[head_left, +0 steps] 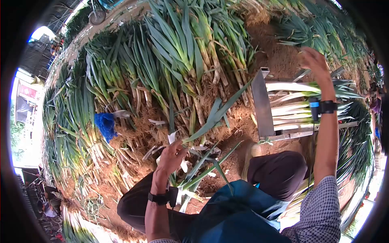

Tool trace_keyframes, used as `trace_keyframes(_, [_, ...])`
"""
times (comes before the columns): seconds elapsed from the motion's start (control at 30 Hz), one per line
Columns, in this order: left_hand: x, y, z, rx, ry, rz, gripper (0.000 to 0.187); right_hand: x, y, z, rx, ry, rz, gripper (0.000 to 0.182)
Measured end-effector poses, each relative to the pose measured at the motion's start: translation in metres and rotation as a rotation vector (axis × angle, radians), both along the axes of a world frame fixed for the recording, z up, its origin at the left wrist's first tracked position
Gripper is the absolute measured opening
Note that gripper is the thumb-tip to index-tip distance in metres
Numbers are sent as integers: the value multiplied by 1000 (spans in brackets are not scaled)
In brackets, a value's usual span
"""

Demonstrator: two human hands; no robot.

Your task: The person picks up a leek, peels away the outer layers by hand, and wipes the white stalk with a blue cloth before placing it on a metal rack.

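My left hand [172, 156] is closed, its fingers pinching the base of a long green leek leaf [216, 117] that slants up to the right. Below it, loose leaves and pale trimmings [194, 174] lie between my knees. Raised at the upper right, my right hand [314, 62] is blurred, and its fingers are too smeared to read. Beneath that forearm is a metal rack [262, 105] with cleaned leeks [289, 115] lying side by side in it, white ends toward the metal plate.
Large heaps of unpeeled leeks [137, 60] with rooty ends stand on the soil ahead and to the left. A blue cloth-like bundle [105, 126] lies among the roots. More leeks [324, 34] cover the ground at the upper right. A wheel [97, 17] shows at the top left.
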State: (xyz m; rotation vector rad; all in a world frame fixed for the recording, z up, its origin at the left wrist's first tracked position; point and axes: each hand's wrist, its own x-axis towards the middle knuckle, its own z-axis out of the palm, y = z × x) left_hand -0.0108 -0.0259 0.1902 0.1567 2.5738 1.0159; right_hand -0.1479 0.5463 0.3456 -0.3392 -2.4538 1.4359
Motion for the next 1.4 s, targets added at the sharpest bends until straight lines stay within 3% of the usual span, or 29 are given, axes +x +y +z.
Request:
trace_keyframes(0.1, [-14,-7,-14,-13,69,98,51,-9,-140,27,209,-98,300,35])
trace_keyframes(0.17, [-23,-18,-31,-102,114,180,55,-17,-218,-26,262,-285,504,39])
trace_keyframes(0.23, [-28,-28,-43,-186,98,211,61,-21,-271,-130,519,-113,831,52])
trace_keyframes(0.3, [-37,-46,-78,-252,139,254,67,-1,-311,-215,873,-17,908,65])
trace_keyframes(0.37, [-46,-51,-82,-255,71,286,70,28,-327,-252,1132,-40,814,76])
trace_keyframes(0.47, [-67,-58,-113,-224,127,288,65,61,-332,-291,1240,-159,869,52])
trace_keyframes(0.57, [-78,-42,-136,-277,85,339,66,119,-338,-328,1124,-167,919,24])
trace_keyframes(0.63, [-69,-25,-145,-363,170,395,61,175,-340,-360,910,-110,929,12])
trace_keyframes(0.73, [-32,-8,-180,-494,300,379,58,249,-351,-388,531,-526,1034,14])
trace_keyframes(0.77, [-15,5,-163,-515,232,362,48,268,-353,-404,464,-651,1054,15])
trace_keyframes(0.8, [0,1,-188,-513,220,298,40,261,-356,-389,496,-734,1192,15])
trace_keyframes(0.87, [30,-8,-211,-371,-202,67,22,230,-365,-338,568,-893,1478,15])
trace_keyframes(0.9, [57,-12,-259,-365,-243,-104,25,219,-360,-342,490,-742,1453,14])
trace_keyframes(0.93, [84,-9,-284,-327,-353,-168,26,194,-370,-333,453,-823,1428,15])
trace_keyframes(0.97, [104,-3,-296,-285,-461,-235,27,162,-378,-320,417,-904,1396,17])
trace_keyframes(1.03, [123,7,-288,-133,-470,-354,31,109,-378,-305,173,-619,1196,23])
trace_keyframes(1.1, [108,14,-263,-193,-486,-229,31,74,-391,-274,83,-402,898,29])
trace_keyframes(1.13, [97,16,-246,-223,-498,-163,31,70,-399,-270,63,-374,841,22])
trace_keyframes(1.2, [66,10,-210,-150,-207,439,34,58,-415,-265,25,-303,715,14])
trace_keyframes(1.27, [27,-18,-205,-105,44,568,38,59,-432,-278,122,-446,785,21])
trace_keyframes(1.3, [12,-34,-219,-20,69,546,42,67,-437,-293,169,-526,817,31])
trace_keyframes(1.33, [-6,-40,-208,-117,-81,551,47,74,-441,-314,129,-472,789,41])
trace_keyframes(1.37, [-12,-49,-213,-45,-52,483,47,81,-445,-334,90,-417,762,53])
trace_keyframes(1.4, [-16,-53,-226,30,-26,411,47,87,-446,-332,92,-400,743,53])
